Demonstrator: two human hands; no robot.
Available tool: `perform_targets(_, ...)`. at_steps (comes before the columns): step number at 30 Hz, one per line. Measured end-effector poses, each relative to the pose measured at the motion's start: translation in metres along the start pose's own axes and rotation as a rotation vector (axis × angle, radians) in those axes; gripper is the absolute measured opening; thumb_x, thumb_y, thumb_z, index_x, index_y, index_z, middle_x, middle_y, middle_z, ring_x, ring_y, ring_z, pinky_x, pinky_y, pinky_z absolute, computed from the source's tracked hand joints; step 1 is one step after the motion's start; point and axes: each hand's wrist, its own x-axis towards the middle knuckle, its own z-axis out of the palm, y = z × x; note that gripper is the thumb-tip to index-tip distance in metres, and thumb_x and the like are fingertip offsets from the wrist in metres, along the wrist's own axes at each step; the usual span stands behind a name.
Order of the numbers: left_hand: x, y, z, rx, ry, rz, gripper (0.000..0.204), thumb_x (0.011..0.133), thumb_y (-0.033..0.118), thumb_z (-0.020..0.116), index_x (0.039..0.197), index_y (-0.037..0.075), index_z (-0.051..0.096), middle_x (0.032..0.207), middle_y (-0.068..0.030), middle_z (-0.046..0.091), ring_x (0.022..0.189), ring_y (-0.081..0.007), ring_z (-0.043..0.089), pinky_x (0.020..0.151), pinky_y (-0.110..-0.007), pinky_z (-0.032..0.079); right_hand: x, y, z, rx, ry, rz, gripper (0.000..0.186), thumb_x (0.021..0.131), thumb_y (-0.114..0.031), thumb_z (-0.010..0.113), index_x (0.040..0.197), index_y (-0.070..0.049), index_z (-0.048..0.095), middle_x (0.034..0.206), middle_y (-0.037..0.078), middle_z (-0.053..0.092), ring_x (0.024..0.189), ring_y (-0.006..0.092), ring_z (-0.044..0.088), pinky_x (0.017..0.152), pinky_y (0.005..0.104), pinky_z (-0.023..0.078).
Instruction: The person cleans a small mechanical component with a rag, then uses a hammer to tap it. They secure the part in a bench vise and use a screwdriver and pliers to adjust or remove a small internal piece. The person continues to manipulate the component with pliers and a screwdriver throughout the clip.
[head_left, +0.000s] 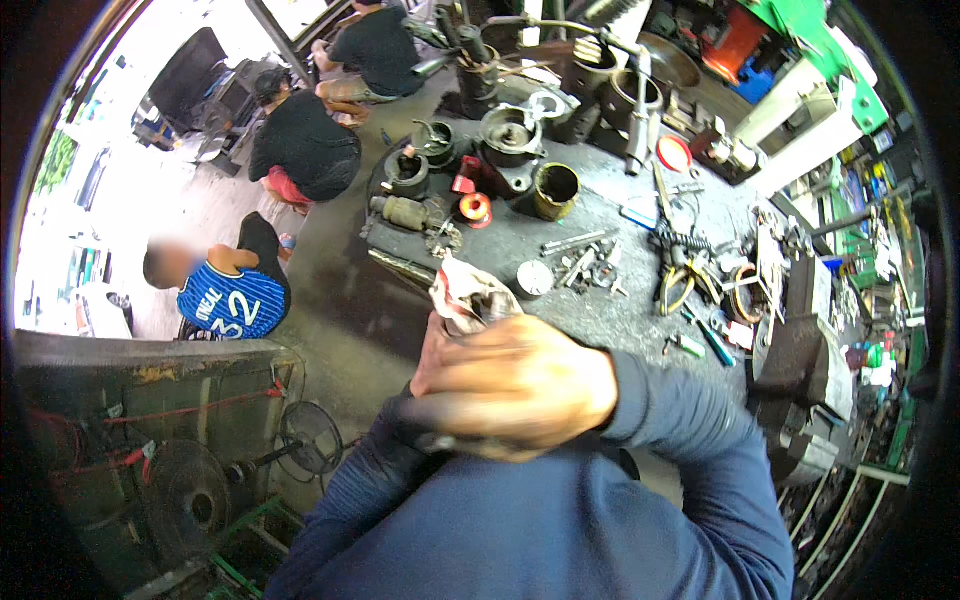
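Observation:
In front of my chest, my left hand (430, 355) grips a stained white cloth (455, 290) wrapped around what looks like a metal part (496, 310); most of this hand is hidden. My right hand (515, 380) lies across the front of the bundle, its fingers smeared by motion. A dark shape shows below the fingers, too blurred to name. Just beyond are a white round gauge (535, 280), metal rods and small fittings (590, 265), a red ring-shaped part (475, 208) and a yellowish can (556, 190) on the dark worktable (630, 325).
Three people (230, 300) (305, 150) (370, 55) sit along the left. Metal housings (510, 140) crowd the table's back. A green-and-white machine (780, 120) stands back right, pliers and tools (680, 280) lie at the right, and fans (200, 500) stand at lower left.

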Motion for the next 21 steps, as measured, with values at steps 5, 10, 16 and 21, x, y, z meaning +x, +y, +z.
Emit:
perform_targets(5, -0.006, 0.022, 0.024, -0.102, 0.149, 0.014, 0.057, 0.069, 0.001, 0.075, 0.125, -0.004, 0.061, 0.105, -0.0137, 0.071, 0.081, -0.0217, 0.071, 0.072, -0.031, 0.061, -0.051, 0.008, 0.010, 0.850, 1.022, 0.597, 0.039, 0.105, -0.038, 0.064, 0.126, -0.007, 0.054, 0.057, -0.004, 0.038, 0.041, 0.0115, 0.040, 0.049, 0.0349, 0.043)
perform_targets(10, -0.017, 0.028, 0.028, -0.146, 0.300, 0.055, 0.058, 0.069, 0.003, 0.073, 0.124, -0.003, 0.059, 0.098, -0.0132, 0.070, 0.074, -0.0208, 0.070, 0.065, -0.030, 0.060, -0.047, 0.026, 0.009, 1.066, 0.945, 0.440, 0.041, 0.102, -0.037, 0.063, 0.115, 0.002, 0.060, 0.070, 0.002, 0.055, 0.058, 0.0140, 0.053, 0.055, 0.0287, 0.044)
perform_targets(16, -0.024, 0.026, 0.026, -0.160, 0.211, 0.170, 0.062, 0.065, 0.010, 0.083, 0.120, 0.001, 0.057, 0.084, -0.0123, 0.066, 0.064, -0.0179, 0.063, 0.054, -0.029, 0.056, -0.062, 0.035, 0.005, 1.395, 0.847, 0.290, 0.056, 0.108, -0.055, 0.048, 0.120, -0.001, 0.054, 0.057, -0.004, 0.037, 0.043, 0.0132, 0.034, 0.046, 0.0343, 0.030)
perform_targets(21, -0.025, 0.028, 0.012, -0.242, 0.180, 0.161, 0.060, 0.067, 0.014, 0.082, 0.120, 0.000, 0.057, 0.085, -0.0129, 0.066, 0.061, -0.0167, 0.062, 0.051, -0.026, 0.054, -0.040, 0.048, 0.007, 1.426, 0.820, 0.312, 0.064, 0.102, -0.060, 0.057, 0.118, 0.002, 0.058, 0.062, -0.002, 0.044, 0.052, 0.0130, 0.043, 0.055, 0.0331, 0.039)
